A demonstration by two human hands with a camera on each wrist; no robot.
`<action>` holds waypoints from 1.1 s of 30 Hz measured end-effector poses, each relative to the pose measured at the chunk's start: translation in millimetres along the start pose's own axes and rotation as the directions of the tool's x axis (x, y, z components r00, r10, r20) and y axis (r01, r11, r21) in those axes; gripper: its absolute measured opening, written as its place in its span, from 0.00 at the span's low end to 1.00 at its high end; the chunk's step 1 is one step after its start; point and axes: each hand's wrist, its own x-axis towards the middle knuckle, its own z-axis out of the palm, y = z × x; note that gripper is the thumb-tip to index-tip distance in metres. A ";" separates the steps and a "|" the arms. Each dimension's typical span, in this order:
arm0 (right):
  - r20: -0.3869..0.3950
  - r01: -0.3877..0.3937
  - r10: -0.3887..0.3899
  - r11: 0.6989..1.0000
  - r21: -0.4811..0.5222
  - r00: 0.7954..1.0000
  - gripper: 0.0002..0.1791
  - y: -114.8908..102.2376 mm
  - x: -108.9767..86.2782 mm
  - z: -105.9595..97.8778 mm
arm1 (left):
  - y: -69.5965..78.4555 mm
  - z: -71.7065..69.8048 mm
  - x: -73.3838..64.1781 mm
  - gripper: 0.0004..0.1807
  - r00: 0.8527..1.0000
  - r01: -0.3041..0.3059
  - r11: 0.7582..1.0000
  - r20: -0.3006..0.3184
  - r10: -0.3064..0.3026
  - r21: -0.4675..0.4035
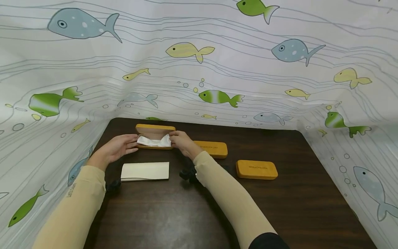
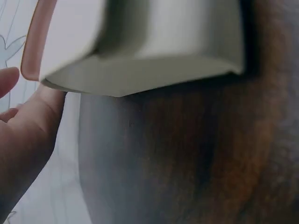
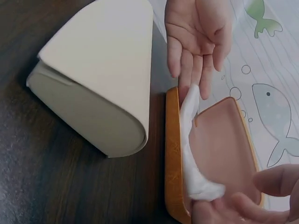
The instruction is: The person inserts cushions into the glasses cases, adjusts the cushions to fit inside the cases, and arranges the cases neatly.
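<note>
At the back left of the table, a yellow glasses case (image 1: 155,127) stands with its lid raised, showing a pinkish lining (image 3: 224,144). Along its inside lies a crumpled white cloth (image 1: 154,141). My left hand (image 1: 116,148) is at the case's left end, fingers straight, fingertips right at the cloth in the right wrist view. At the other end, my right hand (image 1: 184,142) reaches in with its fingertips against the cloth and its thumb held apart, near the lid. A cream, triangular-ended folding case (image 1: 144,171) lies in front of the yellow one.
Two closed yellow cases sit to the right, one (image 1: 214,149) partly behind my right arm and another (image 1: 256,169) farther right. The dark wooden table (image 1: 155,214) is bordered at the back and sides by a fish-patterned white curtain (image 1: 224,76).
</note>
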 end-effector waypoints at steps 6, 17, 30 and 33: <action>-0.070 0.051 -0.062 0.988 -0.147 0.996 0.22 -2.9 -17.8 1.3 | 8.3 11.6 -14.9 0.30 0.984 -0.019 0.939 -0.158 0.078 0.343; 0.091 0.045 -0.023 0.967 -0.250 0.996 0.23 4.7 -22.5 6.8 | 7.6 23.0 -20.5 0.26 0.996 -0.014 0.859 -0.070 0.058 0.511; -0.170 0.266 -0.357 0.876 -0.402 0.919 0.17 -10.6 -30.9 10.2 | 27.1 23.6 -25.8 0.20 0.823 -0.088 0.631 -0.301 0.482 0.771; -0.138 0.266 -0.405 0.784 -0.560 0.904 0.21 -15.3 -29.2 8.7 | 33.4 19.7 -19.0 0.27 0.872 -0.056 0.548 -0.226 0.435 0.835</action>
